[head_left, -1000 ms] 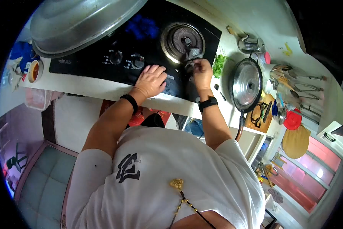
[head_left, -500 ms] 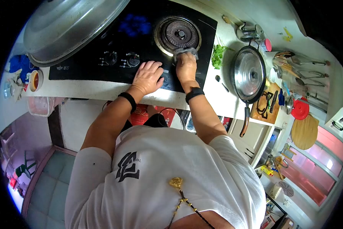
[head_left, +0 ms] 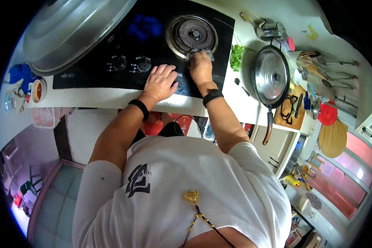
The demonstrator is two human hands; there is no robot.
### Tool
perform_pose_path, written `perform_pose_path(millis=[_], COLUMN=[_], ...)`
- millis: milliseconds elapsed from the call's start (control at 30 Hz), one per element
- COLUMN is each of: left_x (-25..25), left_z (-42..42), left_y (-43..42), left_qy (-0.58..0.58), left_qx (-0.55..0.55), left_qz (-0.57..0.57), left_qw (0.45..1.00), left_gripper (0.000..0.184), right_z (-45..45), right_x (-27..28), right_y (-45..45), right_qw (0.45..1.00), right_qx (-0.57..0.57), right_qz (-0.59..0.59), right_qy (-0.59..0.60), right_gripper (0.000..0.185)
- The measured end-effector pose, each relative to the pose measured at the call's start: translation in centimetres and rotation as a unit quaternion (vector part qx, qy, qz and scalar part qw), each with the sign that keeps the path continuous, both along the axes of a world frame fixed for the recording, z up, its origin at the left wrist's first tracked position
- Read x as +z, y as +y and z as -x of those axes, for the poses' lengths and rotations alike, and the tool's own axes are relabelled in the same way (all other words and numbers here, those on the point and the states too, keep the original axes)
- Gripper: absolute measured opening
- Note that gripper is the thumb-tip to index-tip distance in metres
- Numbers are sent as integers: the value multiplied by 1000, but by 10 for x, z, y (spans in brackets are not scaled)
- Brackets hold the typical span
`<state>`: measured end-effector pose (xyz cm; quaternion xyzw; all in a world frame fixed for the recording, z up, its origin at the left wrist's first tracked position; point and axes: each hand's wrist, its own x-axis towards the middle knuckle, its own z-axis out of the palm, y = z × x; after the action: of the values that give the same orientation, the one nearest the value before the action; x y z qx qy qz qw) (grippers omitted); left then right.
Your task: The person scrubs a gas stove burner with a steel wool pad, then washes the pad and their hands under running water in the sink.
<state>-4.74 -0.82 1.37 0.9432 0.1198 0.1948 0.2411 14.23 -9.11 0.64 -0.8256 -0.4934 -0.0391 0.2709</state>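
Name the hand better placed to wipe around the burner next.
Right, most likely: the right hand holds a crumpled grey wad against the rim of the burner; the left hand rests palm-down on the cooktop, farther away.

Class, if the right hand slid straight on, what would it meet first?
The right hand would probably meet the burner ring just past the grey wad it holds; exact depth is unclear.
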Motion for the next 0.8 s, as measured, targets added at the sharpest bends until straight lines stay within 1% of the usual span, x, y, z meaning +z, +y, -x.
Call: perform_pose_path(millis=[67, 100, 133, 200, 233, 267, 333, 400, 433, 467, 533, 633, 667, 733, 800], left_x=[1, 1, 1, -1, -2, -2, -3, -2, -2, -2, -2, -3, -1, -1, -3], left_z=[-2, -1, -1, 0, 0, -2, -2, -1, -2, -1, -2, -3, -3, -3, -2], left_y=[6, 6, 7, 4, 3, 5, 8, 7, 7, 7, 7, 7, 7, 7, 5], left_qy=[8, 8, 7, 8, 6, 3, 2, -4, 3, 6, 5, -4, 9, 2, -2], left_qx=[-2, -4, -2, -4, 1, 7, 3, -1, 3, 3, 2, -2, 0, -1, 2], left_qz=[9, 11, 14, 23, 14, -1, -7, 6, -2, -2, -6, 2, 12, 12, 14], left_qw=[1000, 1000, 1000, 1000, 1000, 1000, 1000, 1000, 1000, 1000, 1000, 1000, 1000, 1000, 1000], left_gripper=[31, 31, 30, 30, 30, 31, 31, 31, 31, 31, 31, 32, 32, 31, 30], right_z=[-10, -13, -15, -16, -11, -6, 5, 14, 19, 23, 27, 13, 6, -5, -19], right_x=[0, 5, 8, 15, 30, 36, 35, 25, 18, 12, 21, 18, 19, 19, 17], right_y=[-17, -29, -37, -44, -37, -26, 4, 34, 45, 49, 45, 18, 7, -12, -21], right_qw=[997, 996, 994, 977, 985, 987, 990, 990, 989, 993, 994, 990, 988, 988, 989], right_qx=[8, 6, -30, -99, -76, -40, 47, 125, 143, 114, 96, 117, 111, 86, 90], right_qz=[-11, -44, -56, -97, -90, -100, -99, -68, -33, 29, 57, 79, 110, 124, 116], right_qy=[70, 83, 86, 163, 126, 119, 86, 20, 8, 4, -2, -20, -16, -30, -27], right_gripper=[12, 13, 13, 13, 13, 13, 14, 22, 27, 28, 29, 30, 33, 33, 30])
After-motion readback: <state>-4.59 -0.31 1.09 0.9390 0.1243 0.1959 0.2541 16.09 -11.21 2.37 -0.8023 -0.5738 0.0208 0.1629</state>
